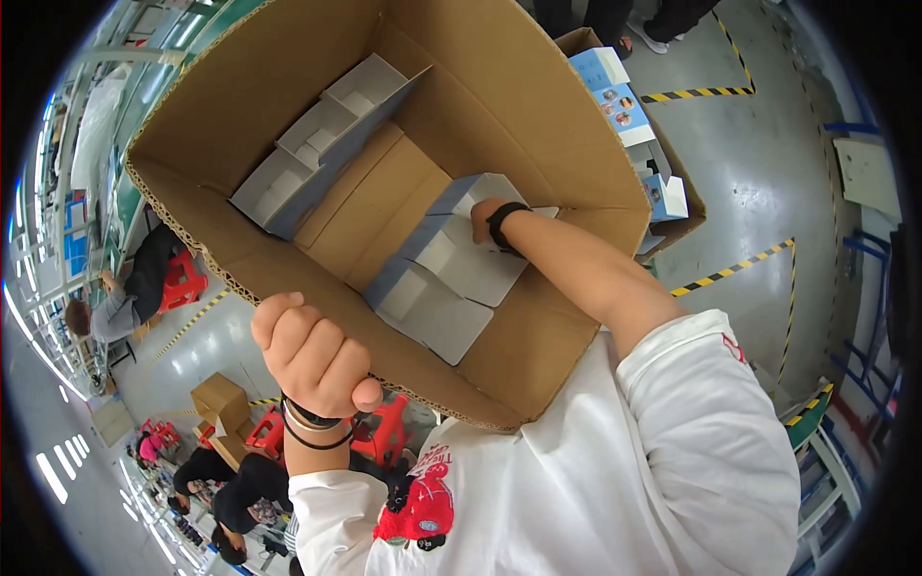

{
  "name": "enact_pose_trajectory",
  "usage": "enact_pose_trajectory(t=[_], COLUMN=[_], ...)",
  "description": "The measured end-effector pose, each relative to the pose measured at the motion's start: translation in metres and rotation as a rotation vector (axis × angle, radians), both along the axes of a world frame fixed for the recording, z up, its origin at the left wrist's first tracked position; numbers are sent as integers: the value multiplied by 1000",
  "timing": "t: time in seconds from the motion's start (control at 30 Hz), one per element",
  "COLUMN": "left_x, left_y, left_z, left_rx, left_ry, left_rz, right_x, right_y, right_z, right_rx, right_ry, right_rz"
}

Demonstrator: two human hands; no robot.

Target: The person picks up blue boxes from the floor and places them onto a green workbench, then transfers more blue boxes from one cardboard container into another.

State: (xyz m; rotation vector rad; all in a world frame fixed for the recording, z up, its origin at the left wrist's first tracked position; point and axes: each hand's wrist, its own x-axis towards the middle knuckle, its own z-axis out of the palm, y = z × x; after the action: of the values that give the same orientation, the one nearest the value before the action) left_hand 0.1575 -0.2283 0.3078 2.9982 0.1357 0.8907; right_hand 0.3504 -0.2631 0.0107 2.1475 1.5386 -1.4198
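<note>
A large open cardboard box (519,86) is tilted in front of me. My left hand (317,355) is closed in a fist around its near-left rim. Inside, my right hand (488,223) reaches down into a row of open white and blue cartons (447,312) along the near right side. Its fingers are hidden by the hand and the carton walls, so their grip does not show. A second row of open white and blue cartons (307,144) stands against the far left wall. Bare brown cardboard lies between the two rows.
Behind the box on the right, another cardboard box (687,182) holds blue and white printed cartons (624,106). Black-and-yellow tape (735,267) marks the grey floor. At left are several people, red stools (182,280), work benches and stacked brown boxes (221,398).
</note>
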Motion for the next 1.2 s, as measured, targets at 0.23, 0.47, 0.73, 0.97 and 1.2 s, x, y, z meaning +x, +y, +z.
enact_pose_trajectory(t=[0.23,0.47,0.73,0.97,1.2], left_x=[37,31,8,-8,-15], left_y=[10,40,84,80,56], left_z=[-7,-26,-35,-37,-22], left_rx=[-17,-2,23,59,122], left_ry=[36,198,234,295,310], left_rz=[-128,-6,103,258,296], right_x=[35,155,225,189,201], right_y=[-10,-139,-369,-335,-259], right_z=[29,264,205,-23,-88], right_rx=[125,551,236,-121,-146], right_ry=[6,251,24,350,459], right_rz=[386,-519,-1243,-1221,-1276])
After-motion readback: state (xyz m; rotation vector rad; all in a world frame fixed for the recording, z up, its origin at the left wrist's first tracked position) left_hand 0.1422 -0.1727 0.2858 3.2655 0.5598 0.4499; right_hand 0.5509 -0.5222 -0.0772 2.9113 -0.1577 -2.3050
